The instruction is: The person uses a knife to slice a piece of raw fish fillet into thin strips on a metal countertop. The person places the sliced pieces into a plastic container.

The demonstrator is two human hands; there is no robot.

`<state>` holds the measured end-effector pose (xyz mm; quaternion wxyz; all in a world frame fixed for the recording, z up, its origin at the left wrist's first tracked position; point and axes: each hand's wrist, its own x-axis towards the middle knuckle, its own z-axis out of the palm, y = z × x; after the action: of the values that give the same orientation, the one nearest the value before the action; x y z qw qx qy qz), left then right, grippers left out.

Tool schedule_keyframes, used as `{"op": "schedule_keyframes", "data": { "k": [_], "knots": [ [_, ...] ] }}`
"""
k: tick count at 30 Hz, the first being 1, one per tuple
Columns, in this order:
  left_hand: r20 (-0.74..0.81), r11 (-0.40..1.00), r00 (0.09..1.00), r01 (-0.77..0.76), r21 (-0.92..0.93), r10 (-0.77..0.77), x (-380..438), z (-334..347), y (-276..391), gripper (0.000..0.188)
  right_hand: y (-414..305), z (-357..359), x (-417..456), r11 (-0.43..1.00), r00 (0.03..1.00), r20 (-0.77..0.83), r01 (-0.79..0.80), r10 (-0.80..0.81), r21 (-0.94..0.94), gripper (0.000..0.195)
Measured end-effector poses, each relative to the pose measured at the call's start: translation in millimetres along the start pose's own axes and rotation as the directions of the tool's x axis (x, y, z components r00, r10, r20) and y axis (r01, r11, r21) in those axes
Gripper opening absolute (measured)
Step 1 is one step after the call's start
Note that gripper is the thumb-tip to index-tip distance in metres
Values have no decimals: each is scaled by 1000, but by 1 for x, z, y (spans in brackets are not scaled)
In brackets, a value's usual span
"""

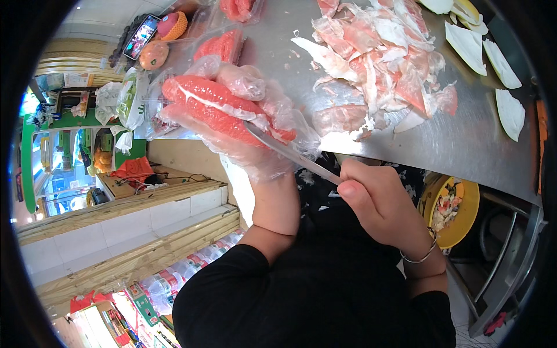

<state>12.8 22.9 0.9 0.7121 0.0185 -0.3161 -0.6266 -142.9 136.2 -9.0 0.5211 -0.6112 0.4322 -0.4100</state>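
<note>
My left hand [256, 161], in a clear plastic glove, cradles peeled red pomelo segments [217, 98] joined by a strip of white pith [209, 103]. Bare and wearing a silver bangle, my right hand [374, 200] grips a knife [300, 158]. The blade's tip touches the flesh near the pith strip; the handle is hidden in my fist. To the right of the fruit, a heap of torn pomelo membrane and pith [378, 61] lies on the stainless steel table [470, 139]. Beyond my left hand, a clear plastic tray holds red pomelo flesh [219, 47].
Thick white rind pieces [465, 48] lie at the table's right edge. Below it stands a yellow bin [468, 217] with food scraps. At the far left are a phone [141, 37], a fruit in a foam net [172, 26] and plastic bags [130, 98]. Bottled drinks [174, 278] line the lower left.
</note>
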Motion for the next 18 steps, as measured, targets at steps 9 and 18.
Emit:
{"op": "schedule_keyframes", "data": {
  "k": [9, 18],
  "knots": [
    [207, 992, 978, -4, -128, 31, 6, -18, 7, 68, 2, 15, 1, 1000, 1000, -23, 15, -15, 7, 33],
    [-232, 962, 969, -17, 272, 83, -9, 1, -1, 74, 11, 21, 2, 984, 982, -170, 53, -82, -170, 35]
  ]
}}
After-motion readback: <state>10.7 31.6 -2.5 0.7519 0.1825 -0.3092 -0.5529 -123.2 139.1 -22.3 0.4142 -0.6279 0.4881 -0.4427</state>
